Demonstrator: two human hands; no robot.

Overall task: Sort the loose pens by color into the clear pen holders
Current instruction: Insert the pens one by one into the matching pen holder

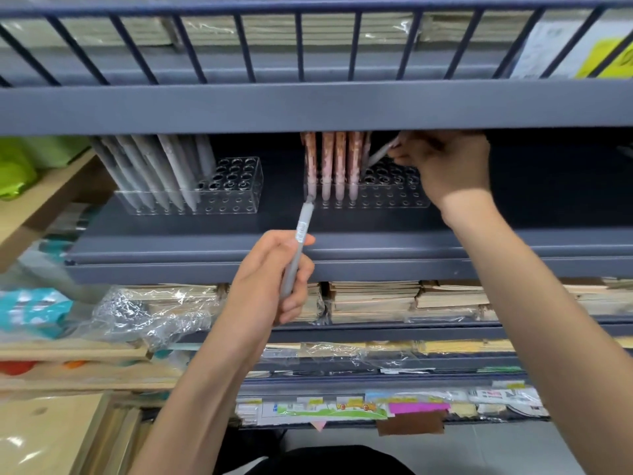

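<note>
– on the shelf's (pixel 342 250) right half, what's your right hand (pixel 445 168) doing?
– i'm pinching a stray grey pen (pixel 379 154), slanted beside the pink pens (pixel 337 166) in the right holder (pixel 397 197). i reckon it belongs leftward, in the grey holder (pixel 236 197).
– and your left hand (pixel 270 275)?
– curled round a second grey pen (pixel 298 246), long axis pointing up, nearer that holder. its barcode label is too blurred to read.

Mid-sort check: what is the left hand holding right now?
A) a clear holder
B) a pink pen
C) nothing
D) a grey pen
D: the left hand grips a grey pen, its upper end by the right holder where the pink pens stand. The right hand pinches a second grey pen there.
</note>
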